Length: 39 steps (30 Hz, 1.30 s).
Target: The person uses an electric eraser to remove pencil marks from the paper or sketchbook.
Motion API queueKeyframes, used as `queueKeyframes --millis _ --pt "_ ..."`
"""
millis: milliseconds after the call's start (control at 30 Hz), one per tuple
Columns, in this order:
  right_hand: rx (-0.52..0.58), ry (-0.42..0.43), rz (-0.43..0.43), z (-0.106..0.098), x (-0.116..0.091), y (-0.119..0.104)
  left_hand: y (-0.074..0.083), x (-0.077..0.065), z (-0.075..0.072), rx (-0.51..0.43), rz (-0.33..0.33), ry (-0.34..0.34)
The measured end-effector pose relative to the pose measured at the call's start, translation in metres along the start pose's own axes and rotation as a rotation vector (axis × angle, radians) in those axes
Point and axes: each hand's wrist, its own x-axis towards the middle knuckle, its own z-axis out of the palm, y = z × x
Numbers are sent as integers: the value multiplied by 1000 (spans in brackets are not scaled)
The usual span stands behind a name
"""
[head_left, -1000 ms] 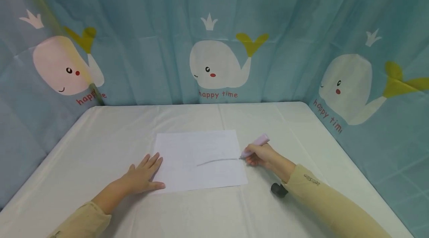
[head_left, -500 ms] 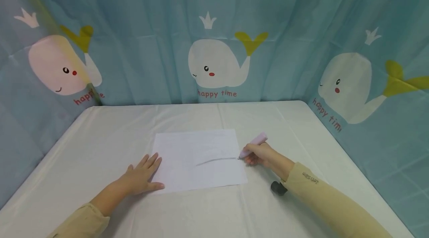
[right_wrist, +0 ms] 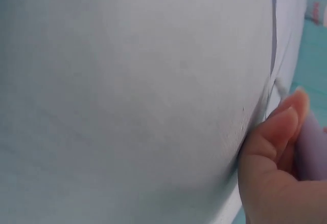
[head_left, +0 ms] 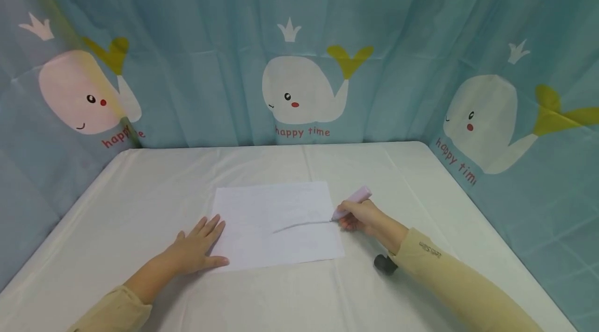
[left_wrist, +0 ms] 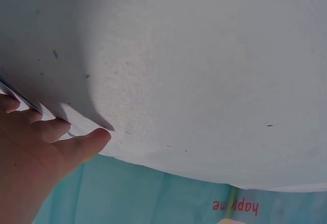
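A white sheet of paper [head_left: 262, 249] lies on the table, with one thin, slightly curved grey line [head_left: 299, 224] running toward its right edge. My right hand [head_left: 357, 216] pinches a lilac marker [head_left: 359, 195], tilted, its tip at the line's right end near the paper's edge. In the right wrist view, thumb and finger close round the marker's barrel [right_wrist: 310, 150]. My left hand [head_left: 198, 246] rests flat with spread fingers on the paper's left edge. The left wrist view shows the same hand [left_wrist: 46, 152] with its fingertips at the sheet's edge.
A white cloth covers the table [head_left: 262, 301]. Beside the right sleeve [head_left: 449, 275] sits a small black rounded object [head_left: 385, 264], partly hidden. Blue curtains [head_left: 210, 62] with printed whales stand behind the table and along both sides.
The head view has shifted slightly. The marker tip stays at the right end of the line, and the left hand keeps its place on the paper. The line looks the same.
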Motion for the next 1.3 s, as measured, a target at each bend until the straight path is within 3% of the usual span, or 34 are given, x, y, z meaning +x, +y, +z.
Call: queueKeyframes --millis 1300 --pt "1 15 4 3 3 -4 1 2 -1 21 -3 9"
